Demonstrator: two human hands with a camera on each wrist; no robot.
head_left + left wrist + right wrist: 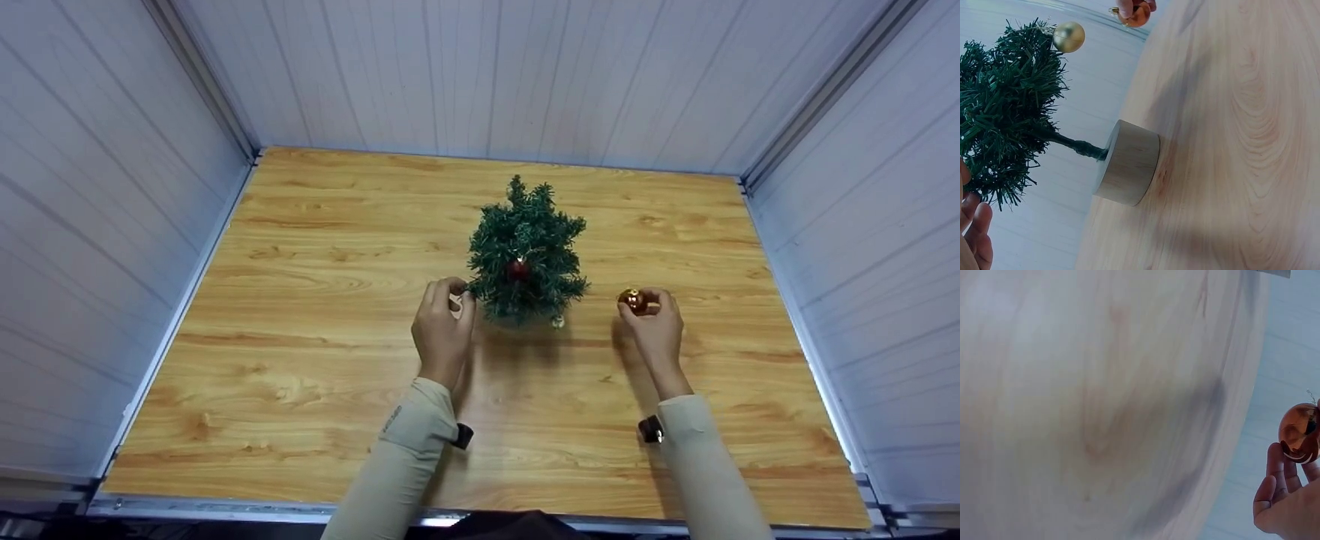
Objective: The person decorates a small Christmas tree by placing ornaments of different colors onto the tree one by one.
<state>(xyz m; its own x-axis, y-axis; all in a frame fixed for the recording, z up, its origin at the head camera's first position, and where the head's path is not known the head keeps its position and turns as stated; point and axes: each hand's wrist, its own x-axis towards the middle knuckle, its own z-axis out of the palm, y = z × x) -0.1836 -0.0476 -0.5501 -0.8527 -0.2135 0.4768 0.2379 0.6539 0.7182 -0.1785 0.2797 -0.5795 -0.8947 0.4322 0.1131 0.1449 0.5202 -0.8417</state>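
A small green artificial Christmas tree [529,225] stands upright on a round wooden base [1129,163]. My left hand [442,326] is at its left side, thumb and fingers pinching the tip of a low branch [1016,188]. To the right of the tree, apart from it, my right hand [656,330] holds a shiny copper-coloured bauble [1297,433] between thumb and fingers, raised above the table. A red bauble [517,270] hangs on the front of the tree. From a branch on the tree's right side hangs a gold bauble [1069,37].
The wood-grain table [300,360] has white panel walls at the back [465,82], left [97,187] and right [877,210]. A metal rail [225,510] runs along its front edge. Dark wrist cameras [463,436] sit at both sleeves.
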